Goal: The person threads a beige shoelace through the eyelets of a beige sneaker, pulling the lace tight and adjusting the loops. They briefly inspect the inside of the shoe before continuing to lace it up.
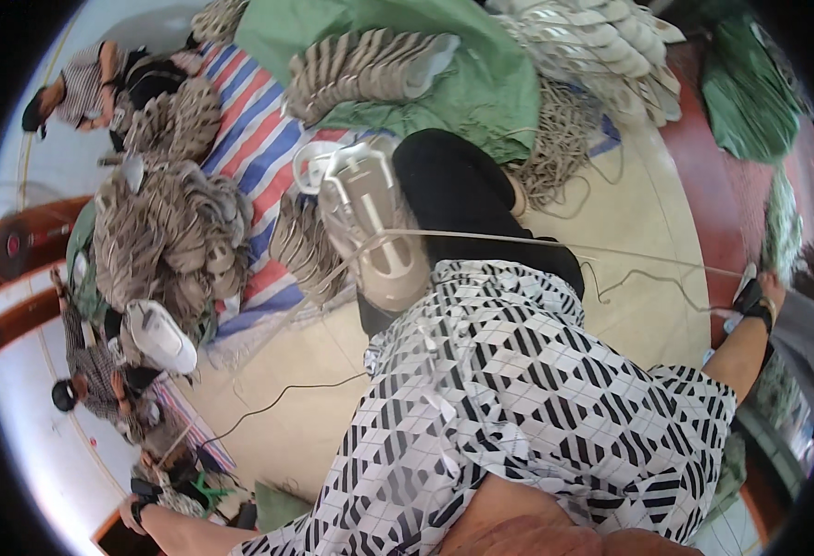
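Note:
A beige and white shoe upper (393,269) rests across my dark-clad left leg, near my middle. A pale shoelace (536,242) runs out of it both ways and is stretched taut. Far out at the right, my right hand (771,292) is closed on one end of the lace, with a dark band round the wrist. My left hand (132,511) is at the far lower left, where the other length of lace reaches it; its fingers are small and partly hidden, but appear closed on the lace.
Stacked beige uppers (170,241) lie on a striped sheet (263,111) at left. More sit on a green sack (490,56), near a heap of loose laces (555,148). A white shoe piece (161,335) tops the left pile. Two people (82,88) work at left. A thin cord (277,394) crosses the floor.

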